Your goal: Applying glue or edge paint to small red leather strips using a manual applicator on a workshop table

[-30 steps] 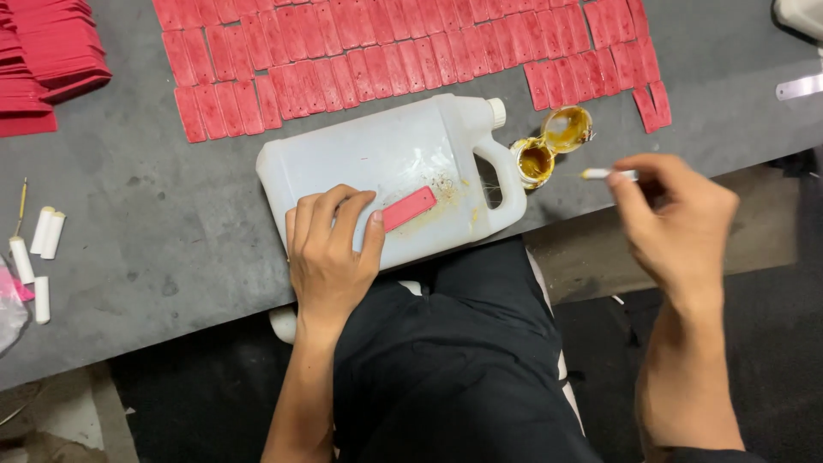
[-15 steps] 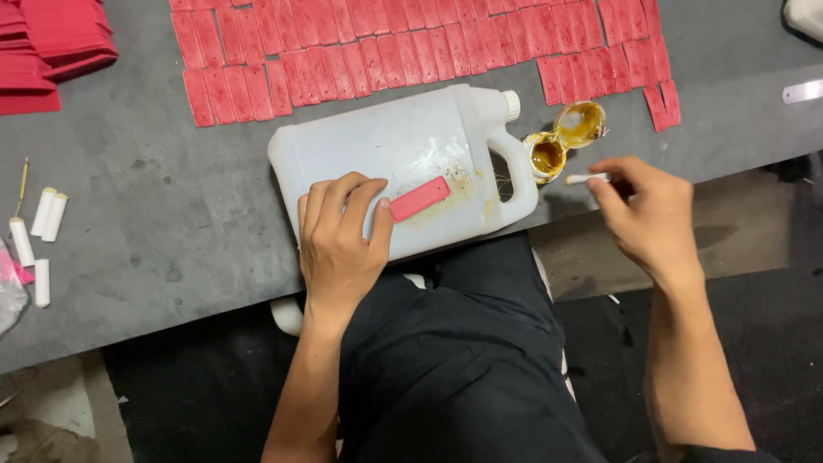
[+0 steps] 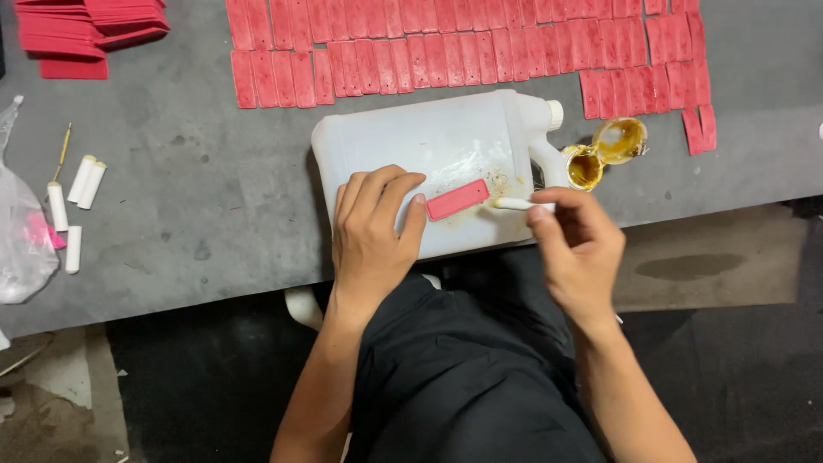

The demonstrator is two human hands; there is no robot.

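Left hand (image 3: 370, 236) lies flat and open, palm down, on the broad side of a white plastic jug (image 3: 433, 163) that rests on its side on the grey table (image 3: 197, 197); its fingertips touch the near end of a small red strip (image 3: 458, 199) lying on the jug, and it grips nothing. Right hand (image 3: 576, 249), just beyond the strip's other end, is closed in a pinch on a thin white stick (image 3: 519, 204), whose tip reaches the end of the strip. Yellowish smears mark the jug's surface around the strip.

Just past the right hand, beside the jug's capped neck and handle, stand two small round dishes (image 3: 604, 152) with amber liquid, touching each other. Farther out from both hands, along the far part of the table, many red strips (image 3: 463, 47) lie side by side in rows, and a shorter group runs on beyond the dishes. Well off to the left hand's side, a stack of red sheets (image 3: 81, 30) sits in the far corner. Also on that side, nearer the table's front edge, lie several short white sticks (image 3: 73, 201), a thin stick with a yellow handle (image 3: 62, 152) and a clear plastic bag (image 3: 21, 231). Below the hands the person's dark trousers (image 3: 463, 377) show.
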